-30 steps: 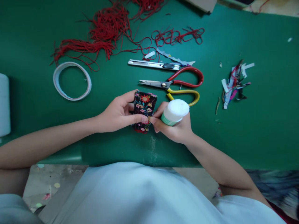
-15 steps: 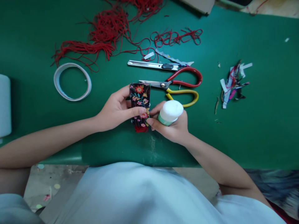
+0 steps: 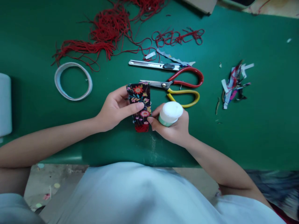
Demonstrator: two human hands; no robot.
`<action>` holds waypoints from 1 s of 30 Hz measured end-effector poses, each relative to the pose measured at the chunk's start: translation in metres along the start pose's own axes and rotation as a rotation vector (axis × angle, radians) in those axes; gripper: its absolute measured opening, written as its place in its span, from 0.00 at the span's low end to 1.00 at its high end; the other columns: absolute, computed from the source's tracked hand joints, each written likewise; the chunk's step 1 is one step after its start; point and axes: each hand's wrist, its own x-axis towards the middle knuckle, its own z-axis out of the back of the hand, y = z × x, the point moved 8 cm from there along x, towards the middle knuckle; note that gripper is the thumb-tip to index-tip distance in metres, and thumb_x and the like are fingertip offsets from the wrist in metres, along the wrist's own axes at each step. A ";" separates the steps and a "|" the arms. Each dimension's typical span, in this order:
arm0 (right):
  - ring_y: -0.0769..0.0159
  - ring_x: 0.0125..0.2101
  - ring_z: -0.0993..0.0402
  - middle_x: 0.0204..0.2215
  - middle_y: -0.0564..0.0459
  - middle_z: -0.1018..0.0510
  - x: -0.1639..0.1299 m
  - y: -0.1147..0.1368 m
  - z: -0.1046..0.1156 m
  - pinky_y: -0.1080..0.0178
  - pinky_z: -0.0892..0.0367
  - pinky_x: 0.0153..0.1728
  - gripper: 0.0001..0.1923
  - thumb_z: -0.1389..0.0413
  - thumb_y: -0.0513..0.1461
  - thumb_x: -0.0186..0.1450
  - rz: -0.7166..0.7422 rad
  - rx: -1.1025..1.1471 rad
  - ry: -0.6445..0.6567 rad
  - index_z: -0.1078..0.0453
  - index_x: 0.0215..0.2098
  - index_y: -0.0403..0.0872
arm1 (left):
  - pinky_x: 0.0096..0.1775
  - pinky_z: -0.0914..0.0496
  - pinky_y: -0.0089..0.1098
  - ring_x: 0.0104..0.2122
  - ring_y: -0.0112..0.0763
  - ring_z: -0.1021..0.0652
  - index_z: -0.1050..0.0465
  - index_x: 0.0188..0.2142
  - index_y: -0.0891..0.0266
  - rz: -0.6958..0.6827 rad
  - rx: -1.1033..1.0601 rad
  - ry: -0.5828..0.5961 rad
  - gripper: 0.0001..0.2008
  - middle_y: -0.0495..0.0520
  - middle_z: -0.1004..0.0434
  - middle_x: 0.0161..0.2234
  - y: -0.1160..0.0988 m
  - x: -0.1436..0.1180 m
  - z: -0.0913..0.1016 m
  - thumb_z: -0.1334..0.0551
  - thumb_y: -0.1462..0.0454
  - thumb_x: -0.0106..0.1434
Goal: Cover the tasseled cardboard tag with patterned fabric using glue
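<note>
While a green worktop (image 3: 257, 130) fills nearly the whole frame, a pale garment takes up the bottom centre, with both bare forearms reaching up from it toward the middle. Red cord (image 3: 105, 34) sprawls in a tangled mass across the upper centre, with a looser loop trailing to its right. At the left edge a pale roll (image 3: 5, 104) is cut off by the frame, and a white tape ring (image 3: 73, 81) lies flat to the right of it. Scissors (image 3: 177, 87) with one red and one yellow handle lie just above the hands, blades pointing left; a metal knife (image 3: 155, 64) lies parallel above them. A small heap of scraps (image 3: 233, 84) sits at centre right, well apart from the rest.

The left hand (image 3: 114, 109) holds a floral fabric piece (image 3: 139, 104) at the frame's centre, thumb behind its upper edge and fingers (image 3: 136, 107) pinching across its front; a red bit shows at its lower end. The right hand (image 3: 174, 126) is wrapped around a white bottle (image 3: 170, 113) with a green band, fingers closed on it, one fingertip touching the fabric's lower right edge.
</note>
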 end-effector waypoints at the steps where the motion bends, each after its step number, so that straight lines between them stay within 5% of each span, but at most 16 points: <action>1: 0.73 0.17 0.35 0.17 0.59 0.30 0.000 -0.001 0.000 0.67 0.38 0.19 0.10 0.38 0.38 0.58 -0.010 0.004 0.000 0.35 0.24 0.47 | 0.43 0.20 0.35 0.38 0.31 0.18 0.25 0.39 0.57 0.022 -0.012 0.005 0.11 0.45 0.19 0.36 0.000 0.000 0.000 0.29 0.63 0.57; 7: 0.72 0.18 0.34 0.17 0.59 0.29 0.000 -0.005 0.001 0.67 0.37 0.19 0.09 0.35 0.38 0.55 -0.058 0.078 0.012 0.33 0.25 0.47 | 0.46 0.21 0.37 0.40 0.34 0.18 0.23 0.39 0.58 0.088 0.002 0.003 0.10 0.49 0.18 0.39 -0.001 -0.001 0.000 0.30 0.63 0.57; 14: 0.72 0.14 0.33 0.14 0.61 0.30 0.004 -0.010 0.002 0.67 0.36 0.16 0.11 0.35 0.40 0.55 -0.137 0.250 0.003 0.34 0.26 0.48 | 0.43 0.21 0.30 0.38 0.31 0.18 0.21 0.36 0.61 -0.007 0.222 0.124 0.09 0.52 0.21 0.39 -0.005 -0.002 -0.012 0.29 0.62 0.55; 19: 0.71 0.15 0.32 0.14 0.61 0.29 0.006 -0.009 0.001 0.68 0.36 0.16 0.11 0.35 0.40 0.55 -0.133 0.278 0.024 0.33 0.27 0.47 | 0.41 0.21 0.27 0.38 0.30 0.18 0.21 0.35 0.62 -0.036 0.282 0.116 0.05 0.52 0.20 0.37 -0.009 0.000 -0.011 0.31 0.64 0.58; 30: 0.69 0.16 0.33 0.17 0.59 0.29 0.005 -0.013 0.010 0.63 0.35 0.19 0.10 0.39 0.46 0.60 -0.038 0.242 0.045 0.32 0.32 0.50 | 0.44 0.20 0.33 0.40 0.32 0.18 0.27 0.43 0.57 0.007 0.188 -0.002 0.14 0.48 0.19 0.40 0.002 0.000 0.003 0.31 0.59 0.59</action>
